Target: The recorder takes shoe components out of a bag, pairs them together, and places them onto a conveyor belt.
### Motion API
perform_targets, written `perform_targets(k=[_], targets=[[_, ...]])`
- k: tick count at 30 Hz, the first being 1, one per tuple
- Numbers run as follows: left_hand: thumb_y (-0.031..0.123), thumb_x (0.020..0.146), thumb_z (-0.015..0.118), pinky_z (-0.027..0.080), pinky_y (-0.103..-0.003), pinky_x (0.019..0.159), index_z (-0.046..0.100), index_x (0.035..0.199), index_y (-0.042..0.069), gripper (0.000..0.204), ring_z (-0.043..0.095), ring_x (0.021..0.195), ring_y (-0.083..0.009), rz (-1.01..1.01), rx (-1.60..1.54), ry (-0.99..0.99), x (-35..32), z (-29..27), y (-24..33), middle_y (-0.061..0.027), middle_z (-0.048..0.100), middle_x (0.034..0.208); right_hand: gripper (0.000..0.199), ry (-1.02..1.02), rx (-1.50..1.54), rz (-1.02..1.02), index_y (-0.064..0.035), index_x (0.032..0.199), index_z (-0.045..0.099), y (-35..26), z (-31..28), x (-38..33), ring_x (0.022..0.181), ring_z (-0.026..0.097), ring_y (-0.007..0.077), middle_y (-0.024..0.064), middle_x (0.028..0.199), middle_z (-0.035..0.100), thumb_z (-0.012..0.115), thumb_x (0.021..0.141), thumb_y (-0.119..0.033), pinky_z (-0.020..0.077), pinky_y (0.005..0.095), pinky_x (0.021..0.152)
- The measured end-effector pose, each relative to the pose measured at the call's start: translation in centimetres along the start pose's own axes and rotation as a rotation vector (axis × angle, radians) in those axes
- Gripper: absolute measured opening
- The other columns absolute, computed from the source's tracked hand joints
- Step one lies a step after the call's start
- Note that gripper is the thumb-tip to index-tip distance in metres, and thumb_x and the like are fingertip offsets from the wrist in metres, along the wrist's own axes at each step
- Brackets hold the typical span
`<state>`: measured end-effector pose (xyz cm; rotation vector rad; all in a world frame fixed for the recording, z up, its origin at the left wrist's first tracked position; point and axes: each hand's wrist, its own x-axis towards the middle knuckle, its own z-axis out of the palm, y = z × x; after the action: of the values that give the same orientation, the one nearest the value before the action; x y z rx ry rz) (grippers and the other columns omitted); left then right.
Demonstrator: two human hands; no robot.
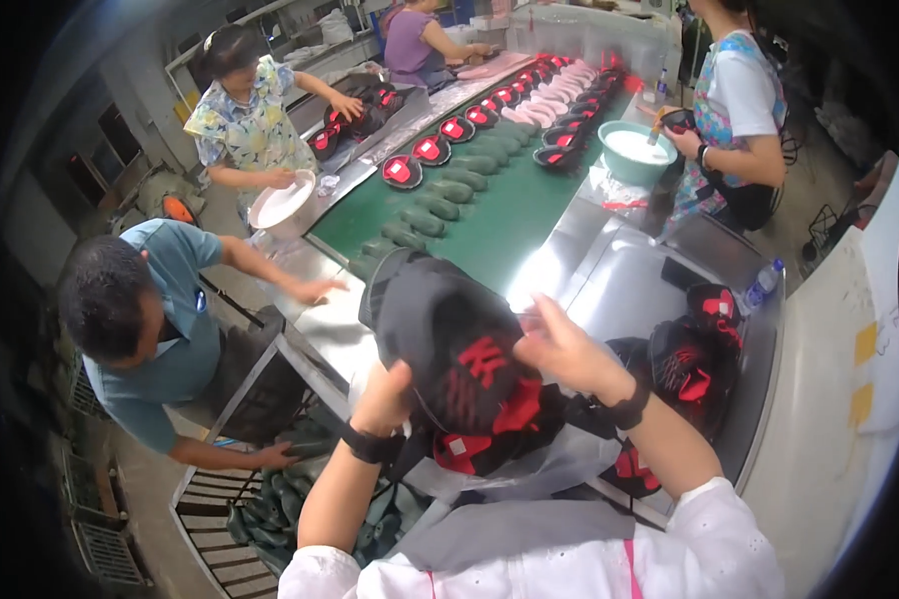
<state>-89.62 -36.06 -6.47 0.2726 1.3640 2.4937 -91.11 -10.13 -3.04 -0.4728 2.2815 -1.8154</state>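
A black and red shoe upper is held up in front of me over the steel bench. My left hand grips its lower left edge from beneath. My right hand presses on its right side, fingers spread over the fabric. Both wrists wear black bands. More black and red uppers lie piled to the right on the bench.
A green conveyor belt carries dark green shoe lasts and red-lined uppers. A person in blue bends at the left, one hand on the steel bench. Three other people work along the belt; one holds a white bowl, another stands by a teal tub.
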Motion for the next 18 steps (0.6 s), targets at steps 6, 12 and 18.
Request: perform_targets(k=[6,12,18], targets=[[0.046,0.070,0.073,0.042,-0.035,0.091,0.037,0.129,0.000,0.083,0.049,0.111,-0.0217,0.091,0.027,0.020,1.7,1.3,-1.3,-0.0111,0.048,0.123,0.085,0.111,-0.022,-0.360,-0.0027,0.129,0.032,-0.3,0.7,2.1,0.117,0.041,0.0246,0.0136,0.130,0.033,0.081,0.060,-0.012,0.0383,0.0319,0.094],[0.045,0.078,0.062,0.042,-0.038,0.093,0.038,0.129,0.003,0.070,0.052,0.108,-0.0244,0.153,-0.221,0.121,3.4,-2.9,-0.9,-0.0133,0.050,0.121,0.026,-0.071,-0.120,-0.852,-0.0108,0.071,0.051,0.7,-0.8,-1.8,0.125,0.027,0.0442,0.0215,0.132,0.030,0.070,0.064,0.004,0.0365,0.0549,0.097],[0.041,0.070,0.072,0.047,-0.042,0.086,0.039,0.127,0.004,0.075,0.055,0.103,-0.0272,0.194,0.028,0.045,2.9,-3.8,1.8,-0.0130,0.053,0.115,0.031,-0.061,0.350,-0.494,-0.0118,0.081,0.057,-1.1,-1.9,0.2,0.133,0.018,0.0411,0.0208,0.144,0.014,0.073,0.061,0.004,0.0325,0.0557,0.099]])
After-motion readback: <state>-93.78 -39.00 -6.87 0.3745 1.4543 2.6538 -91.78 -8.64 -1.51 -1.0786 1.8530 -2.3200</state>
